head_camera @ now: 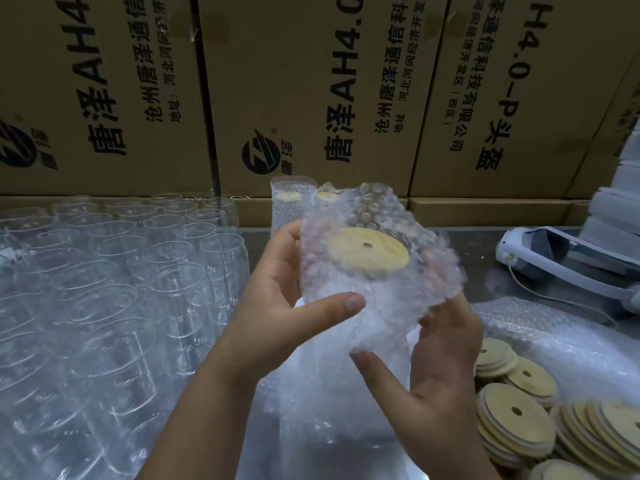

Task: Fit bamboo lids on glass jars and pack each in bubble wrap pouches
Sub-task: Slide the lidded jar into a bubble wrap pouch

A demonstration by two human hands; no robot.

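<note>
A glass jar with a round bamboo lid (367, 249) sits inside a bubble wrap pouch (381, 292), held up at the centre of the view. My left hand (284, 303) grips the pouch's left side, thumb across its front. My right hand (433, 368) holds the pouch from below and the right, fingers behind the wrap. The jar's glass body is mostly hidden by the bubbles.
Several bare glass jars (114, 289) stand in rows at the left. Loose bamboo lids (519, 417) lie stacked at the lower right, beside flat bubble pouches (554, 334). Two packed jars (289, 202) stand at the back. Cardboard boxes (311, 98) wall the rear; a white device (568, 258) lies right.
</note>
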